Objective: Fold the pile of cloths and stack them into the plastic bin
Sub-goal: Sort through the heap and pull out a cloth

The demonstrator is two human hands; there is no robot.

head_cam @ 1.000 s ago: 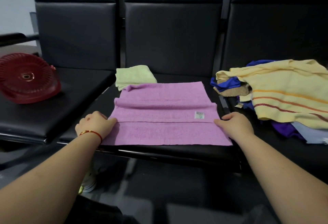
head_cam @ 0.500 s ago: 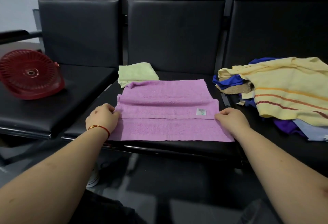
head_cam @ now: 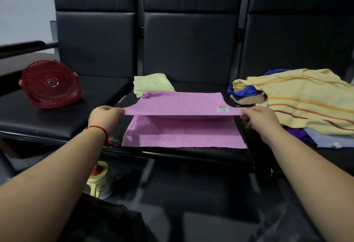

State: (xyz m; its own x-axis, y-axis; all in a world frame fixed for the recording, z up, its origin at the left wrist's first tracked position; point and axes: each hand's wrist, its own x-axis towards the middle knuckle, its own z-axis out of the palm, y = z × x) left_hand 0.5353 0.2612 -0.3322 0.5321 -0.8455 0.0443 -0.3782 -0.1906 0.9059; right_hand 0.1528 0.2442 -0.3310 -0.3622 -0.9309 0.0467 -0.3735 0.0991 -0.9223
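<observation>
A pink towel (head_cam: 182, 134) lies on the middle black seat (head_cam: 191, 155). Its folded edge is lifted off the seat, stretched between my hands. My left hand (head_cam: 104, 117) pinches the left end of that edge, and my right hand (head_cam: 262, 120) pinches the right end near a small white label. A folded pale green cloth (head_cam: 151, 83) sits behind the towel at the seat's back left. The pile of unfolded cloths (head_cam: 298, 103), topped by a yellow striped towel, covers the right seat. A red plastic bin (head_cam: 49, 83) lies tipped on its side on the left seat.
Three black padded seats with tall backrests stand in a row. An armrest (head_cam: 23, 47) sticks out at the far left. On the floor below the seat edge is a yellow and white shoe (head_cam: 100, 180).
Both hands have gripped the pink towel's folded edge and raised it off the seat. My view has moved closer to the seat.
</observation>
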